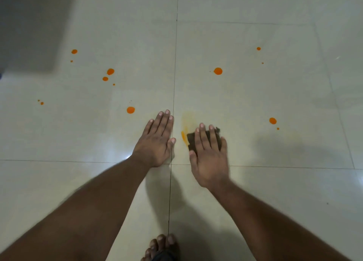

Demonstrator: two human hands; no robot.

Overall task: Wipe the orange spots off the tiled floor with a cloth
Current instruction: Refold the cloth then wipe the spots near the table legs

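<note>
Fingers (204,138) of the right hand (209,158) lie straight and slightly spread, pressing flat on a dark brown cloth (191,141) against the tiled floor (275,192); nothing is curled round the cloth, it is only held down under the palm and fingers. Part of the cloth shows at the hand's left edge and past the fingertips. Just left of it runs a smeared orange streak (183,136), with a paler yellowish haze (188,119) above it. The left hand (157,141) rests flat on the neighbouring tile, fingers straight and close together, holding nothing, its thumb beside the grout line (173,95) that runs between the two hands.

Unwiped orange spots are scattered further out: one (130,110) just beyond the left hand, a pair (110,71) further up, small ones at far left (41,103) and upper left (74,51). On the right tile sit a large spot (218,71), a small one above (258,48), and another to the right (272,120), well apart from the cloth. Bare toes (161,245) show at the bottom edge.
</note>
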